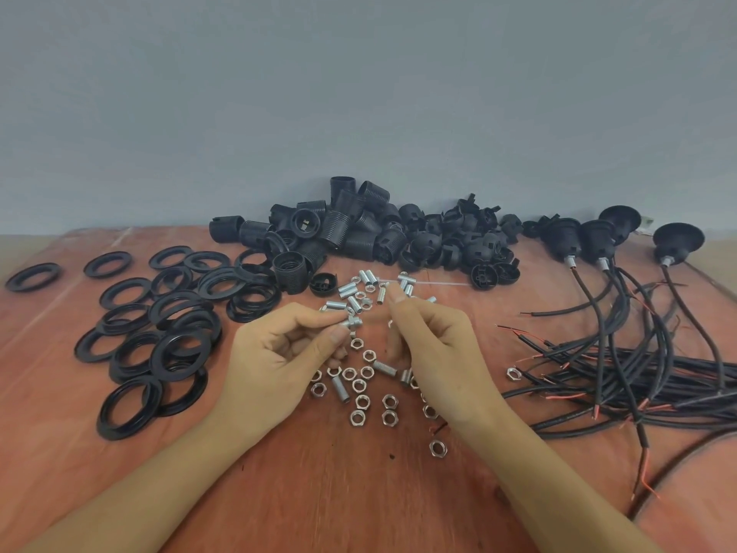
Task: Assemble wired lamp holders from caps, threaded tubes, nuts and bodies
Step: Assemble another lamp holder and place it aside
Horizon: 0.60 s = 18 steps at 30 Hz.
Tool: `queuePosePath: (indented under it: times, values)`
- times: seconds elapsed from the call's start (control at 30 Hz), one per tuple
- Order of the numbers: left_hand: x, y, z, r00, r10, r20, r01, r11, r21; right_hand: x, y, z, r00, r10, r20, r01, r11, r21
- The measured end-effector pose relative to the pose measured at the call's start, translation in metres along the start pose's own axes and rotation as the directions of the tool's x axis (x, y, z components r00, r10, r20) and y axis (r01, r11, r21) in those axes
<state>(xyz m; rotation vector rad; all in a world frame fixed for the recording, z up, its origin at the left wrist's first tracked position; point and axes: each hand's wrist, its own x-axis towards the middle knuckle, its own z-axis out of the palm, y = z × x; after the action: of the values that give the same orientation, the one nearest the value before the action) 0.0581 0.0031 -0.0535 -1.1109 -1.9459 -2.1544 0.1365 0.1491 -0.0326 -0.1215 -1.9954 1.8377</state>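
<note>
**Tube and nut in the left hand, over a table of lamp parts**

The left hand (279, 353) pinches a short threaded tube (346, 323) between thumb and forefinger, holding it level just above the table. A hex nut (356, 322) sits at the tube's free end. The right hand (434, 349) hovers close beside it, its fingers curled inward and its thumb tip raised. It is blurred, and I cannot tell whether it holds anything.

Under and between both hands lie the loose nuts (361, 401), scattered flat on the wood, with one or two tubes among them. Just beyond the fingertips is a small cluster of loose threaded tubes (347, 290), bright metal, lying every which way.

To the left, black rings (175, 349) are spread out and overlapping, with a few lying apart towards the far left edge. At the back, against the grey wall (359, 93), is a heap of black ribbed bodies (343, 225), and next to it on the right a heap of rounded black caps (458, 241).

Further right stand several assembled lamp holders (598, 237), each with a black wire leaving its cap. Those wires (638, 373) trail across the right side of the table in a loose bundle, red cores showing at the cut ends. One nut lies just beside them. It all rests on a reddish wooden table (339, 492).
</note>
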Motion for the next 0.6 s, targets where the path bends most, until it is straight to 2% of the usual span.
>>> queuePosePath:
  times: [0.13,0.27,0.33,0.43,0.6]
  values:
    - [-0.001,0.000,0.001,1.000,-0.010,0.001,0.010,1.000,0.010,-0.001,0.001,0.001,0.996,0.026,0.080,-0.023,0.999,-0.035]
    - [0.000,-0.001,0.000,1.000,-0.027,0.003,0.027,1.000,0.010,-0.001,0.001,-0.002,0.999,0.002,-0.038,-0.004,0.999,-0.041]
    - [0.000,-0.002,-0.001,0.999,-0.032,0.018,0.031,0.999,0.023,0.009,0.006,-0.008,0.993,-0.037,-0.111,0.015,0.983,-0.185]
    - [0.000,-0.004,-0.004,0.999,-0.036,0.039,0.033,0.997,0.064,0.039,0.013,-0.022,0.978,-0.092,-0.190,-0.033,0.822,-0.569]
    - [0.000,-0.005,-0.008,0.998,-0.027,0.054,0.018,0.986,0.167,0.095,0.020,-0.048,0.961,-0.114,-0.250,-0.155,0.529,-0.835]
